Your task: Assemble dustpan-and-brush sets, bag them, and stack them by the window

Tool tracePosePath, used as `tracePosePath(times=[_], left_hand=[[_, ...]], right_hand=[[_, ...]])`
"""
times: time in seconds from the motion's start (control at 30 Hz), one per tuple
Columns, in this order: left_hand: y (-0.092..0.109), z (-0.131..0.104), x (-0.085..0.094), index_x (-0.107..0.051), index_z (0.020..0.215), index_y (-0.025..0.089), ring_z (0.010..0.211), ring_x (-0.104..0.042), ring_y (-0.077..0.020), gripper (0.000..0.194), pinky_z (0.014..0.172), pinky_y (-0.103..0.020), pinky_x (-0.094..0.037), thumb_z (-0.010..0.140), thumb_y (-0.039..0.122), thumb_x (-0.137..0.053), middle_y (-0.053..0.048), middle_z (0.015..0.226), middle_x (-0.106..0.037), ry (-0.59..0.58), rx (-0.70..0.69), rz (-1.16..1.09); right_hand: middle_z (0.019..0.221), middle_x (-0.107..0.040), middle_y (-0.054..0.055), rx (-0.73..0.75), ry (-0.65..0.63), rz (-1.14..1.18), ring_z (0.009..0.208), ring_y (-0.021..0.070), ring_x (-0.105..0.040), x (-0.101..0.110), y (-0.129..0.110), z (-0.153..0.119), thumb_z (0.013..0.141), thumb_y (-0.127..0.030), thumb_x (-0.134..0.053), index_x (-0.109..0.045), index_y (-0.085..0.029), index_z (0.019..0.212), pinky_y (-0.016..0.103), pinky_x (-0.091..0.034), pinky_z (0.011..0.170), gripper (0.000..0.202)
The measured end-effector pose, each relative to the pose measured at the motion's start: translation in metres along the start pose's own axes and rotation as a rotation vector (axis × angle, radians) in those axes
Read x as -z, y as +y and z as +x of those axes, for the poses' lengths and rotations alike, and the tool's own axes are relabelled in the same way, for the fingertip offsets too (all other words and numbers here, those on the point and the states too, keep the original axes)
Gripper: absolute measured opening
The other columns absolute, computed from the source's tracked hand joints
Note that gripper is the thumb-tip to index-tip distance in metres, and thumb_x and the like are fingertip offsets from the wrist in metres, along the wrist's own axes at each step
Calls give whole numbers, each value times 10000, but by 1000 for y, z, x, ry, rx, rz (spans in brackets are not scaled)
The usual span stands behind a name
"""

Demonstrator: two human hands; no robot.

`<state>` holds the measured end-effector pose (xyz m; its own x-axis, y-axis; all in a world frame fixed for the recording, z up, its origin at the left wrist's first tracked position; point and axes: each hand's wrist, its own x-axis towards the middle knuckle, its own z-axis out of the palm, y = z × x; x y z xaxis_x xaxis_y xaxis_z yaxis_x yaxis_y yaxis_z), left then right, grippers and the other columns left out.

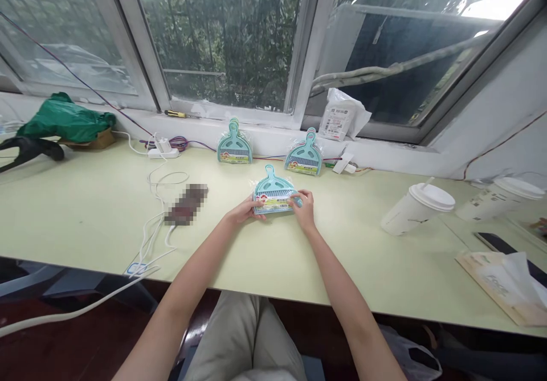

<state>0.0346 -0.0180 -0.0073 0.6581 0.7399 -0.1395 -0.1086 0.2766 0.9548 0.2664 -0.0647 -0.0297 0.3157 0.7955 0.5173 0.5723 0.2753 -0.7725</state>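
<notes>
A light-blue mini dustpan-and-brush set [274, 189] in clear wrapping, with a printed label across its lower part, is held between my two hands at the middle of the table. My left hand [247, 210] grips its lower left corner, thumb on the front. At the right edge, my right hand [303, 207] pinches the set, fingers over the label's end. Beyond it, two stacks of similar sets lean against the wall under the window: a left stack [235, 143] and a right stack [304, 154].
White cups with lids [416, 207] stand at the right, near a tissue pack [504, 287] and a dark phone [496, 242]. White cables [156, 221] run leftward from a power strip [163, 152]. A green bag [68, 118] lies far left; a wrapped package [339, 116] sits on the sill.
</notes>
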Motion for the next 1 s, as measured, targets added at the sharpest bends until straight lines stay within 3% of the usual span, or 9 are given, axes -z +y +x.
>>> tracePosePath(times=[0.13, 0.27, 0.37, 0.43, 0.5, 0.63, 0.73, 0.8, 1.0], left_hand=[[4, -1, -6, -342, 1330, 268, 615, -661, -158, 737, 513, -283, -537, 707, 334, -730, -127, 1142, -618, -17, -54, 40], [6, -3, -16, -184, 1442, 303, 742, -660, -165, 895, 646, -329, -550, 729, 428, -709, -151, 1266, -540, 6, -157, 76], [2, -1, -24, 82, 1473, 329, 734, -633, -129, 1238, 703, -294, -510, 616, 346, -811, -119, 1206, -574, 41, -266, 147], [-3, 3, -28, 119, 1476, 302, 711, -606, -118, 1354, 676, -252, -472, 534, 274, -855, -61, 1056, -630, 108, -317, 249], [-7, 9, -30, 30, 1496, 256, 684, -586, -123, 1269, 653, -238, -438, 565, 296, -832, -5, 890, -644, 263, -348, 332], [-9, 18, -18, -319, 1425, 192, 666, -566, -148, 757, 665, -253, -415, 775, 425, -627, 30, 696, -619, 601, -397, 395], [-9, 22, -2, -618, 1082, 200, 704, -571, -166, 366, 681, -263, -418, 798, 427, -572, 2, 727, -644, 628, -425, 512], [-9, 24, 10, -664, 870, 205, 715, -569, -179, 237, 692, -275, -420, 789, 407, -570, -12, 749, -655, 645, -418, 613], [5, 37, 59, -704, 840, 208, 736, -575, -214, 197, 714, -308, -402, 777, 339, -571, -77, 822, -681, 769, -361, 842]], right_hand=[[1158, -601, 91, -327, -24, 321, 1094, 230, -566, -5, 8, 2, 602, -400, -735, -547, -215, 1180, 417, -458, 945, 635], [879, -681, 50, -607, -152, 654, 836, 229, -652, -5, 15, 4, 516, -408, -767, -597, -181, 947, 378, -541, 749, 515], [824, -680, 20, -651, -50, 755, 751, 205, -652, -1, 16, 6, 476, -372, -783, -548, -209, 844, 345, -550, 670, 466], [817, -673, 1, -647, 0, 773, 727, 192, -649, 1, 14, 8, 466, -360, -790, -498, -232, 818, 331, -549, 631, 475], [813, -664, -14, -617, -6, 770, 715, 183, -646, 3, 12, 9, 483, -387, -785, -456, -246, 803, 321, -544, 609, 480], [794, -643, -30, -485, -66, 635, 700, 168, -630, 4, 8, 9, 500, -449, -770, -434, -240, 767, 256, -494, 559, 478], [791, -637, -15, -348, -71, 420, 655, 169, -608, 0, 6, 6, 548, -485, -733, -458, -233, 766, 246, -452, 534, 432], [786, -641, -2, -268, -47, 306, 655, 187, -608, -6, 7, 6, 614, -497, -682, -479, -237, 793, 269, -452, 555, 376], [648, -610, -13, -104, -37, -59, 588, 223, -577, -54, 4, 35, 738, -380, -564, -494, -251, 861, 311, -424, 615, 192]])
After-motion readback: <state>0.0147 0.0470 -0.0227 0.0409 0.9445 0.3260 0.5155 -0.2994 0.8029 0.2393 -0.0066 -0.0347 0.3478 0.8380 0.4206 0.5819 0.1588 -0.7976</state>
